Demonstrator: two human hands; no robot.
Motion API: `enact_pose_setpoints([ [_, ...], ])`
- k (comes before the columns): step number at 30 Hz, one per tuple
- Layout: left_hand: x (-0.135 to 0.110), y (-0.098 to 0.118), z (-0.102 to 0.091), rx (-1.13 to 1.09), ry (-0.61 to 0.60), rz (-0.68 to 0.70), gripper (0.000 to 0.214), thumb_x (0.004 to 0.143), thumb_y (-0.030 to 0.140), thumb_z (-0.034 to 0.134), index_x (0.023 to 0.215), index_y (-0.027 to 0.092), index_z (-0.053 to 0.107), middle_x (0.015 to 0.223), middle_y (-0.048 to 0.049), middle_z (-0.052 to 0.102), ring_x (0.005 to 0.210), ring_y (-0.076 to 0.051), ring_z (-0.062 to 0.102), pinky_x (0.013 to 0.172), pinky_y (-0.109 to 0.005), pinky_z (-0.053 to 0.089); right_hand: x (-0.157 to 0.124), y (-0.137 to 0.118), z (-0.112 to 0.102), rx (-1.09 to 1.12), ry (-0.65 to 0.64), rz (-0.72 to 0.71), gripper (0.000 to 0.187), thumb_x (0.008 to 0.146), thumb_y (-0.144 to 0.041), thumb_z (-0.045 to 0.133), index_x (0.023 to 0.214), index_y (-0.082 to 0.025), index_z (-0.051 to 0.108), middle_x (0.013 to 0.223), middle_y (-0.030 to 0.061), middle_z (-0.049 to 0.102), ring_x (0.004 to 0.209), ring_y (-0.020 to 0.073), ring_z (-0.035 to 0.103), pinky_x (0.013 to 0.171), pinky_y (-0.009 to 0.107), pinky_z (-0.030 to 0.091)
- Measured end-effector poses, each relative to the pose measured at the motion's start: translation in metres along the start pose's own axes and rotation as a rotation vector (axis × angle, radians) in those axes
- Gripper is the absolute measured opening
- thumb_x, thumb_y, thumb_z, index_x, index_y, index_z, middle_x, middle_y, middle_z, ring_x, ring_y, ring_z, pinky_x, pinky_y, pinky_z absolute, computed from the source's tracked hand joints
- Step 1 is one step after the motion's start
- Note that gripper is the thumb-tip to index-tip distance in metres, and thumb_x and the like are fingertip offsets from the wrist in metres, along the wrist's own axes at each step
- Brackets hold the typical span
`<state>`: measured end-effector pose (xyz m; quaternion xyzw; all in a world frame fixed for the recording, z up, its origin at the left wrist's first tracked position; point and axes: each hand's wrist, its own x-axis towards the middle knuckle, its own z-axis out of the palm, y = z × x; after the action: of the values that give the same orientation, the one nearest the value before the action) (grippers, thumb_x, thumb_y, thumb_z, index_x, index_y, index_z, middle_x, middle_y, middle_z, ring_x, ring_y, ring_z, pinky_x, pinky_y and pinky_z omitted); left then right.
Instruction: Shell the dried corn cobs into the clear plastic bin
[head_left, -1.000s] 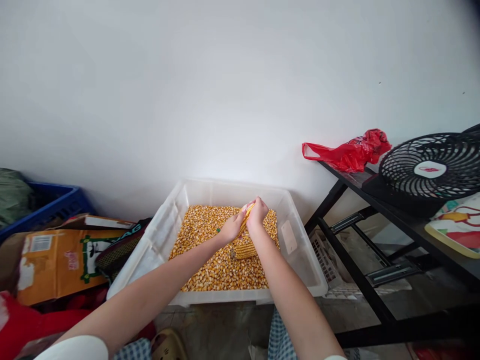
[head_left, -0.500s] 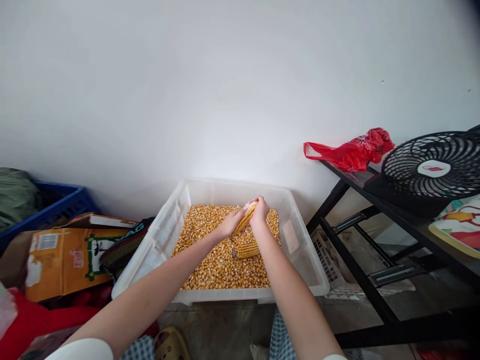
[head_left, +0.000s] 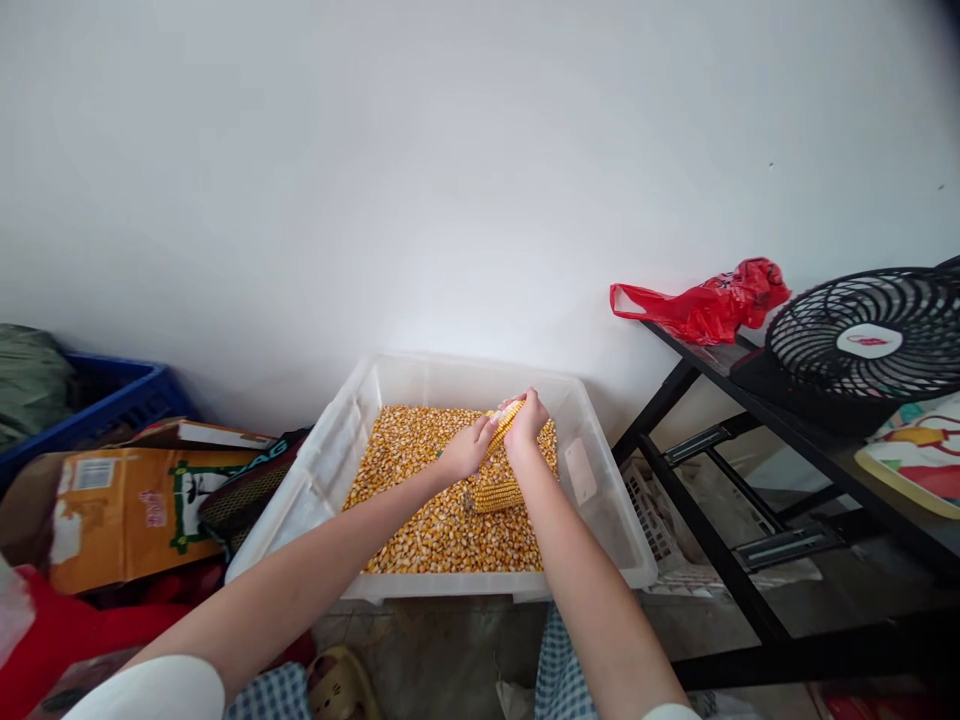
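Observation:
My left hand point(head_left: 469, 448) and my right hand point(head_left: 527, 420) grip a partly stripped corn cob point(head_left: 505, 425) between them, above a white translucent plastic bin point(head_left: 480, 378). The bin holds a deep layer of loose yellow corn kernels point(head_left: 427, 520). A second corn cob point(head_left: 495, 496) lies on the kernels just below my hands, apart from them. Much of the held cob is hidden by my fingers.
Left of the bin are a flattened cardboard box point(head_left: 135, 510) and a blue crate point(head_left: 112, 410). To the right stands a black metal table point(head_left: 720, 400) bearing a red plastic bag point(head_left: 705, 310) and a black fan point(head_left: 862, 340). A white wall rises behind.
The held cob has tilted further to the right, and my hands have shifted slightly right. The cob on the kernels stays in place.

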<state>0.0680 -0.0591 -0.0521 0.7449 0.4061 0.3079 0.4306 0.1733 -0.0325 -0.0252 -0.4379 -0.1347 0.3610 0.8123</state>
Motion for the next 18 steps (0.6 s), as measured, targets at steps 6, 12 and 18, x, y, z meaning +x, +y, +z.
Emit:
enact_pose_setpoints([
  [6, 0.001, -0.003, 0.006, -0.221, -0.018, -0.055, 0.062, 0.081, 0.066, 0.028, 0.114, 0.019, 0.052, 0.070, -0.0047, 0.061, 0.049, -0.017, 0.057, 0.035, -0.024, 0.037, 0.000, 0.000, -0.002, 0.003, -0.013, -0.018, 0.029, 0.077, -0.038, 0.046, 0.056, -0.020, 0.039, 0.040, -0.0055, 0.046, 0.036, 0.0104, 0.048, 0.039, 0.023, 0.043],
  [12, 0.005, -0.002, 0.008, -0.423, -0.015, -0.215, 0.063, 0.079, 0.069, 0.026, 0.078, 0.014, 0.057, 0.051, -0.0040, 0.056, 0.041, -0.016, 0.053, 0.036, -0.025, 0.040, -0.002, -0.001, 0.001, -0.016, -0.032, -0.044, 0.031, 0.077, -0.038, 0.049, 0.054, -0.019, 0.041, 0.040, -0.0057, 0.047, 0.036, 0.0100, 0.049, 0.040, 0.022, 0.043],
  [18, 0.020, -0.012, -0.013, -0.626, -0.062, -0.392, 0.043, 0.083, 0.044, 0.030, 0.104, 0.015, 0.053, 0.074, -0.0074, 0.066, 0.062, -0.021, 0.062, 0.056, -0.033, 0.048, 0.009, -0.001, 0.001, 0.055, -0.033, 0.032, 0.029, 0.077, -0.036, 0.049, 0.056, -0.020, 0.038, 0.041, -0.0063, 0.046, 0.036, 0.0096, 0.048, 0.040, 0.023, 0.044],
])
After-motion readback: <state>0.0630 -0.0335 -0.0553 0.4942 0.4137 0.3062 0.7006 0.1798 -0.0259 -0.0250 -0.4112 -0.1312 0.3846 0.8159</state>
